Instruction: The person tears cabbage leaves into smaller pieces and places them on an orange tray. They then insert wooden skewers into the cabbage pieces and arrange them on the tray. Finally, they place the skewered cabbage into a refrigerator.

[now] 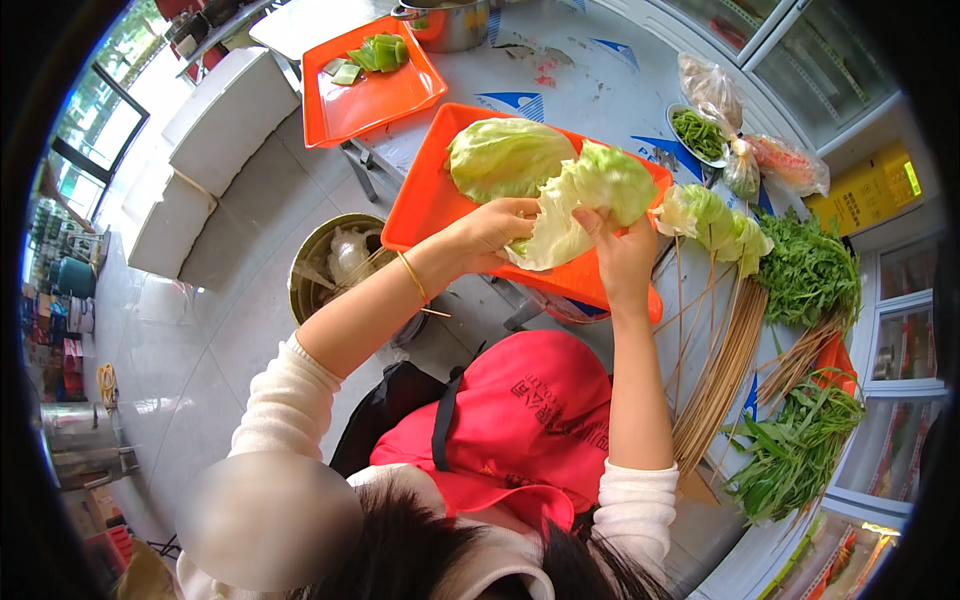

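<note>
Both my hands hold a torn, ruffled lettuce leaf (592, 195) above an orange plastic tray (420, 202). My left hand (499, 232) grips its left edge, and my right hand (619, 244) pinches it at the right with the thumb on top. Behind the leaf, a larger piece of lettuce (510, 159) lies in the tray. Right of the tray, several lettuce pieces on sticks (716, 225) rest beside a bundle of thin wooden skewers (724, 375).
A second orange tray (367, 112) holds cut green pieces. Leafy greens (806, 262) and more greens (795, 442) lie at the right, near a bowl of green vegetables (697, 135) and plastic bags (784, 161). A metal bin (300, 270) stands below left; a steel pot (450, 26) stands behind.
</note>
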`<move>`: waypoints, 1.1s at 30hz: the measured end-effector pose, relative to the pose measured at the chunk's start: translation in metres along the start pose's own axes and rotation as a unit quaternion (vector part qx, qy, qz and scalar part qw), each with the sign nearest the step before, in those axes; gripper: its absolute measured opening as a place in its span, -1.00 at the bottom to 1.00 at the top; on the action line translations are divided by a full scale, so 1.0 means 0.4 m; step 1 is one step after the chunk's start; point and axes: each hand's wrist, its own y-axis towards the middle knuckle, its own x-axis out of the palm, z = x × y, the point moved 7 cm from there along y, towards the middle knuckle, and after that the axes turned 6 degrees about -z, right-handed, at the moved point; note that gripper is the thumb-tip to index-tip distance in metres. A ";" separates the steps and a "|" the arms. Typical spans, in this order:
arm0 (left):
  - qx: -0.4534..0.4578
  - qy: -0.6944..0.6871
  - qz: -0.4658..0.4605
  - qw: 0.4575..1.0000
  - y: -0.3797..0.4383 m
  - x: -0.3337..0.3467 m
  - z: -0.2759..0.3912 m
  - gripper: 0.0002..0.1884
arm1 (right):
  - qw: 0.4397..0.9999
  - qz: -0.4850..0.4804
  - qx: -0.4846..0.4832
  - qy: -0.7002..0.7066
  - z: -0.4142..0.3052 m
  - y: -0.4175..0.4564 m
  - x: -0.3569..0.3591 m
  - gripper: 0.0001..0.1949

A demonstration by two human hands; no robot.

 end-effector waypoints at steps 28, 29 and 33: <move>0.019 0.034 -0.012 0.999 -0.018 0.032 0.001 -0.57 | 0.867 0.155 -0.240 -0.408 -0.101 -0.012 0.001 -0.34; 0.016 0.023 -0.012 1.000 -0.019 0.031 -0.002 -0.58 | 0.860 0.129 -0.242 -0.430 -0.105 -0.013 0.005 -0.38; 0.004 0.023 -0.030 0.999 -0.012 0.034 -0.006 -0.61 | 0.850 0.016 -0.261 -0.458 -0.094 -0.021 0.023 -0.68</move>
